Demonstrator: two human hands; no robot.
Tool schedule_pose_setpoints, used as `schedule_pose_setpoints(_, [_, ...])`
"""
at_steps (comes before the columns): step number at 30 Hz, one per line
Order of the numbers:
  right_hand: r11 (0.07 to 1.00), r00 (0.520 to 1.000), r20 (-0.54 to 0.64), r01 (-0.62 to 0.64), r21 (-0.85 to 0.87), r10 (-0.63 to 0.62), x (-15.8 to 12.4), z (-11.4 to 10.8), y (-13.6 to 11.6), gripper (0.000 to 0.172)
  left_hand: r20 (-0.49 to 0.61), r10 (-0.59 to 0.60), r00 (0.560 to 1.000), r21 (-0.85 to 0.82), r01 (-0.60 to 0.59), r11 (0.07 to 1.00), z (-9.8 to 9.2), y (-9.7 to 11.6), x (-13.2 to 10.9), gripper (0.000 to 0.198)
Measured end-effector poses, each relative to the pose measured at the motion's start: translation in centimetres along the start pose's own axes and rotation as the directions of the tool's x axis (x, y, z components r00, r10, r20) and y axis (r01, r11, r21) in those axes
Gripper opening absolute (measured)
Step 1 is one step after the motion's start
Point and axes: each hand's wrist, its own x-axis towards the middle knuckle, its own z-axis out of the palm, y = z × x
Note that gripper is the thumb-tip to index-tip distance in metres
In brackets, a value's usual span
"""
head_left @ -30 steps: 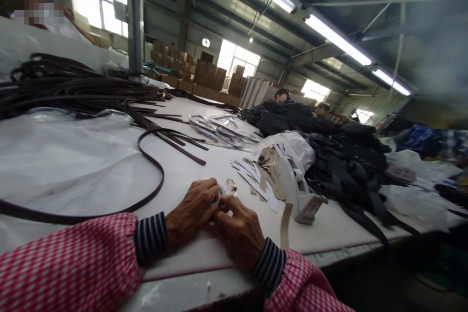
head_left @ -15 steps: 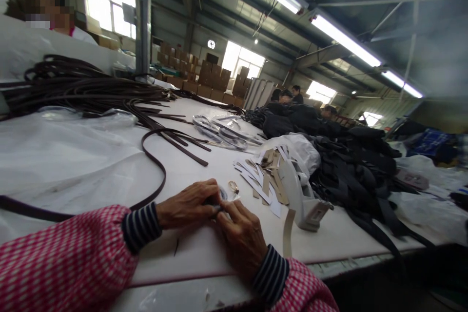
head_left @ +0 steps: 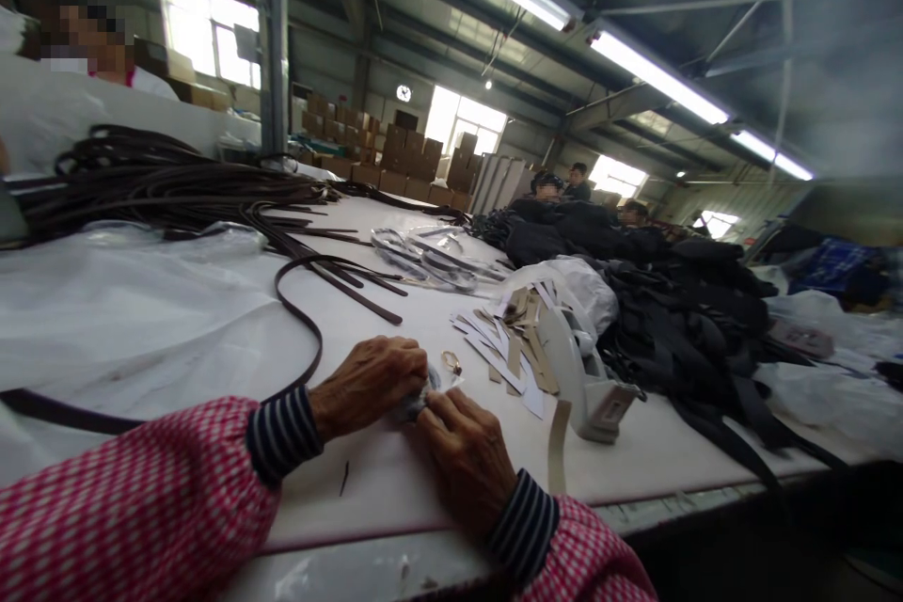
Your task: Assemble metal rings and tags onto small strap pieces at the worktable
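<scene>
My left hand (head_left: 377, 381) and my right hand (head_left: 467, 451) meet over the white tabletop, fingers closed on a small grey thing in clear plastic (head_left: 415, 403). Its kind is mostly hidden by the fingers. Just beyond my right hand lies a small gold-coloured metal buckle (head_left: 451, 362). To the right, strips of white and tan card (head_left: 512, 343) are spread out beside a light grey tape dispenser (head_left: 585, 386). A dark strap (head_left: 310, 320) curves across the table to the left of my hands.
Many dark straps (head_left: 162, 174) are heaped at the back left, behind clear plastic sheeting (head_left: 141, 301). Coiled belts in clear plastic (head_left: 430, 254) lie mid-table. Black fabric pieces (head_left: 677, 320) are piled on the right. Other people are in the background.
My left hand has shifted slightly, its fingers now more curled, and more of the plastic-wrapped thing shows between the hands. My right hand has stayed nearly in place.
</scene>
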Motion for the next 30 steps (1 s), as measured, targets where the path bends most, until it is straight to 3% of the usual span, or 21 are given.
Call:
schedule_pose_setpoints(4, [0.984,0.995,-0.029,-0.087,0.155,0.092,0.1,-0.1,0.4,0.021,-0.025,-0.088,0.996,-0.187,0.082,0.979,0.7,0.8,0.1,0.019])
schedule_pose_setpoints(8, [0.935,0.977,-0.034,-0.191,0.298,0.211,0.6,0.2,0.8,0.014,-0.001,-0.217,0.976,-0.486,0.189,0.853,1.0,-0.1,-0.1,0.025])
schedule_pose_setpoints(14, [0.681,0.856,0.072,-0.455,0.574,0.511,1.9,0.2,1.6,0.016,-0.005,-0.216,0.976,-0.535,0.180,0.825,1.1,-0.4,-0.4,0.029])
schedule_pose_setpoints(17, [0.561,0.833,0.187,-0.499,0.661,0.521,2.8,-0.2,2.2,0.014,0.002,-0.205,0.979,-0.590,0.167,0.790,1.1,0.0,-0.6,0.022])
schedule_pose_setpoints(20, [0.565,0.881,0.235,-0.448,0.693,0.412,3.7,-0.6,2.7,0.017,-0.038,-0.199,0.979,-0.621,0.132,0.772,1.2,0.2,-0.5,0.020])
schedule_pose_setpoints(24, [0.671,0.920,0.212,-0.387,0.633,0.330,4.4,-0.7,3.2,0.026,-0.119,-0.155,0.981,-0.547,0.066,0.834,1.0,-0.1,-0.8,0.025])
schedule_pose_setpoints(27, [0.673,0.926,0.204,-0.371,0.639,0.317,4.6,-0.2,3.6,0.017,-0.137,-0.038,0.990,-0.255,0.002,0.967,1.3,-0.9,-1.9,0.027])
schedule_pose_setpoints(30, [0.641,0.918,0.242,-0.392,0.660,0.314,4.8,0.2,4.1,0.019,-0.092,-0.012,0.996,-0.053,0.007,0.999,2.0,-1.7,-2.8,0.029])
